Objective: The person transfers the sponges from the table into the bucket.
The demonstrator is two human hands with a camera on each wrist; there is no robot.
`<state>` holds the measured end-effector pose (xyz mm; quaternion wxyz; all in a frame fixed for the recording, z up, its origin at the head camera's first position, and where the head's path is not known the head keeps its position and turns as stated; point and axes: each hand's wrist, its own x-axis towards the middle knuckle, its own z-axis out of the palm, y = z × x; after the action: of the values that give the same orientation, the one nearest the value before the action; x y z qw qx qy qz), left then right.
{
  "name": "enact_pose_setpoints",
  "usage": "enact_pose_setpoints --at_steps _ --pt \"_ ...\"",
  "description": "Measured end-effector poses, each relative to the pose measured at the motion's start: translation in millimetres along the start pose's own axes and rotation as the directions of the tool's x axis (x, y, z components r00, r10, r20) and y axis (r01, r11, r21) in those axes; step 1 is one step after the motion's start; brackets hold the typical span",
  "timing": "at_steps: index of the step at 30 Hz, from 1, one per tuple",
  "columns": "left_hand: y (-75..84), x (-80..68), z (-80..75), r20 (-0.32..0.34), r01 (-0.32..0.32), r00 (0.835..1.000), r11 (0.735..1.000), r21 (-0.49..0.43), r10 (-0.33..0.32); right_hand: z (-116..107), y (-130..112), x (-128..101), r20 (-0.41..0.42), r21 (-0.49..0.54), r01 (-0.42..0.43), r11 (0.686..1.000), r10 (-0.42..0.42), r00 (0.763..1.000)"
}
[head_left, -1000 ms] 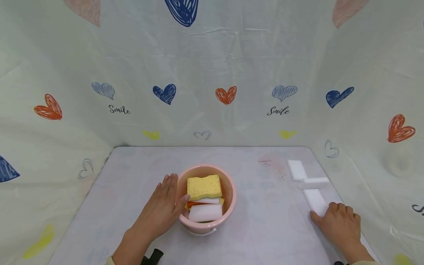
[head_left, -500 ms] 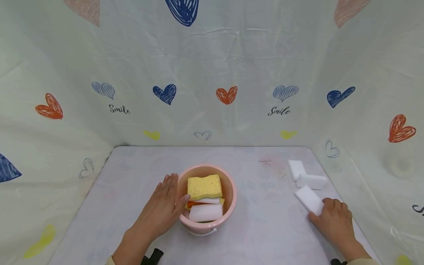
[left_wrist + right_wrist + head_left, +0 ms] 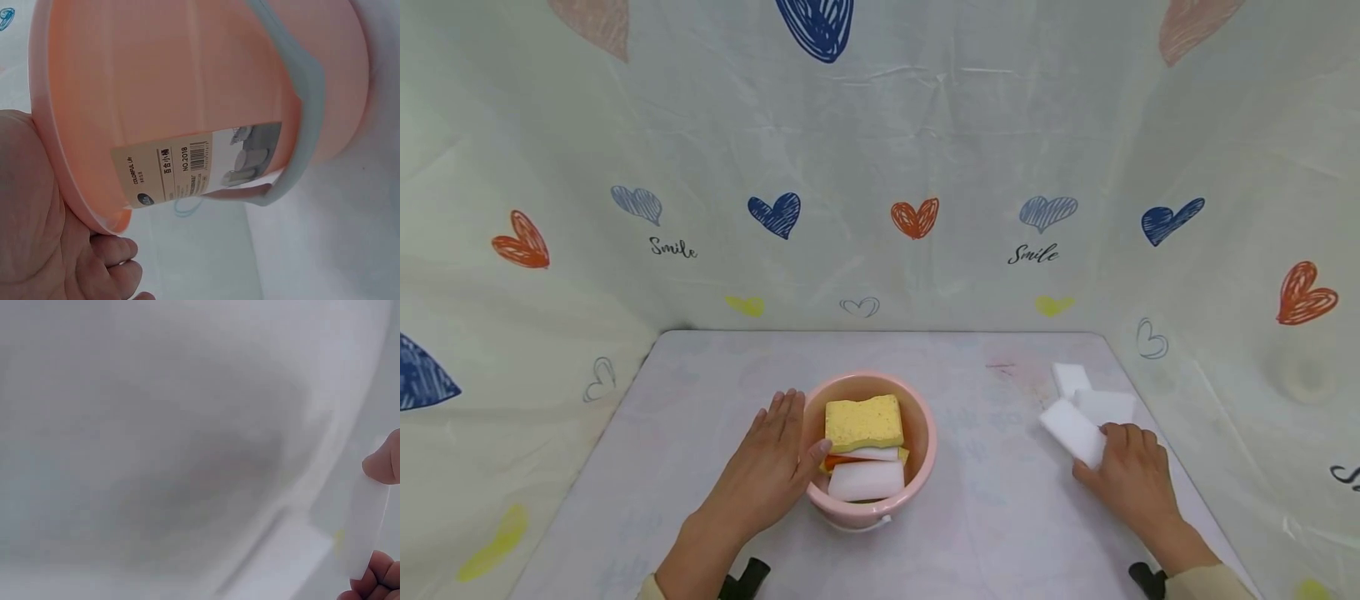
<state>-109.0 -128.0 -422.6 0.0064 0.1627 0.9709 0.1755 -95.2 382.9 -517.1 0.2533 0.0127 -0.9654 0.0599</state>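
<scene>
A pink bucket stands mid-table, holding a yellow sponge, a white sponge block and something orange between them. My left hand rests against the bucket's left rim, fingers straight and together, thumb over the edge. In the left wrist view, the palm touches the rim of the bucket. At the right, my right hand pinches a white sponge block between thumb and fingers. The right wrist view shows that sponge block at its right edge. Two more white blocks lie just beyond, one nearest.
The farthest white block lies near the right edge of the pale table. A curtain with printed hearts encloses the table at the back and sides. The bucket's pale handle hangs down.
My right hand has drawn the pinched white block up and to the left, away from the table's right edge. The block beside it has shifted and turned. The left hand stays put.
</scene>
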Motion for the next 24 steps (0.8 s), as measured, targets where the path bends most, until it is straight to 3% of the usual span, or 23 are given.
enact_pose_setpoints --at_steps 8,14,18,24 --pt "1.1 0.1 -1.4 0.019 0.009 1.0 1.0 0.024 -0.009 -32 -66 46 -0.116 0.091 0.236 0.968 -0.225 0.967" --pt "1.4 -0.5 -3.7 0.031 0.018 0.999 0.999 0.037 -0.019 -63 -126 74 -0.056 0.142 0.351 0.926 -0.346 0.936" --pt "0.7 -1.1 -3.9 0.031 0.012 0.999 0.999 0.04 -0.014 -76 -162 82 0.011 0.172 0.446 0.878 -0.455 0.891" --pt "0.8 -1.5 -2.7 0.037 0.012 0.999 0.999 0.036 -0.014 -78 -206 86 0.109 0.214 0.563 0.798 -0.592 0.798"
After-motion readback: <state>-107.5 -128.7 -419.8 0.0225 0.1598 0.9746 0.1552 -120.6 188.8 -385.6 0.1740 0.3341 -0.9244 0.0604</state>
